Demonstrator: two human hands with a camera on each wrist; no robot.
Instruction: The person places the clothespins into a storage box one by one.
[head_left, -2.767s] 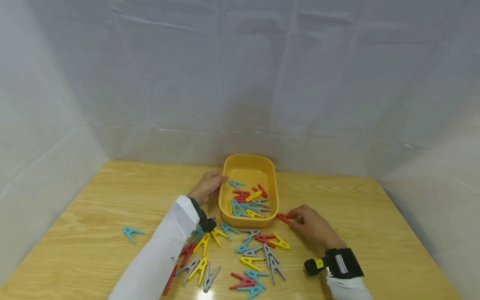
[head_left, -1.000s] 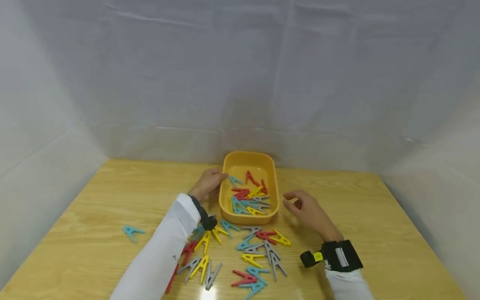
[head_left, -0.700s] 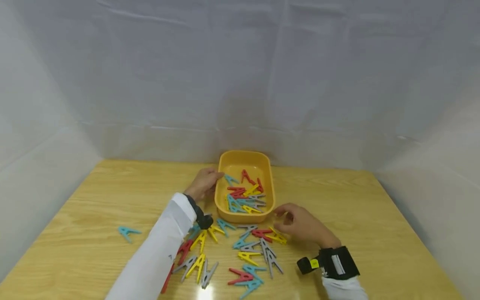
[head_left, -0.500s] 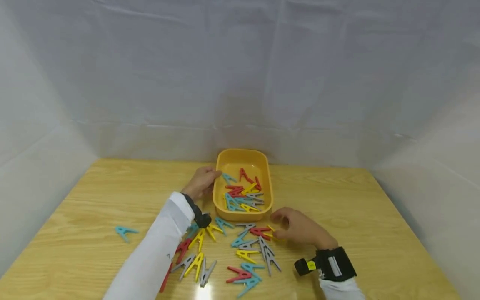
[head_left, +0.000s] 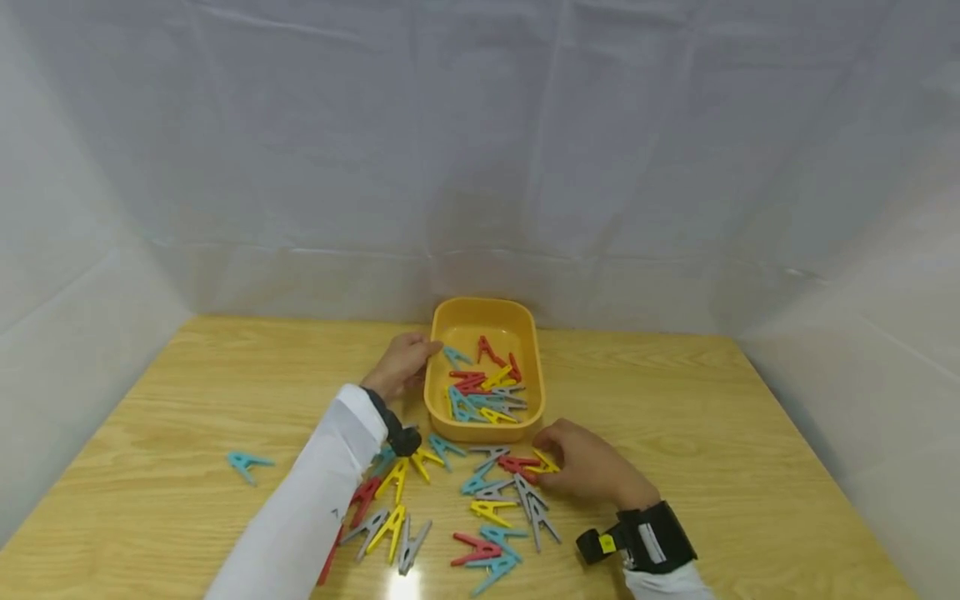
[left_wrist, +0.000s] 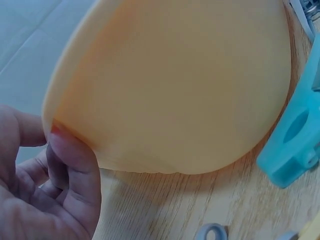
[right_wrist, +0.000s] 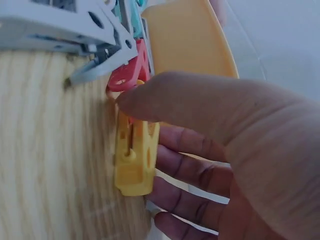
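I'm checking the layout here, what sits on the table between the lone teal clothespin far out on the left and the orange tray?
In the head view, the left hand and its white sleeve lie between the lone teal clothespin and the orange tray; otherwise bare wooden table.

No readable text, labels, brands or numbers on anything in view.

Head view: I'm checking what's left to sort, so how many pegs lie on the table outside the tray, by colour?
Teal pegs: 6
Grey pegs: 6
Yellow pegs: 5, one pinched by the right hand
Red pegs: 4
Total outside the tray: 21
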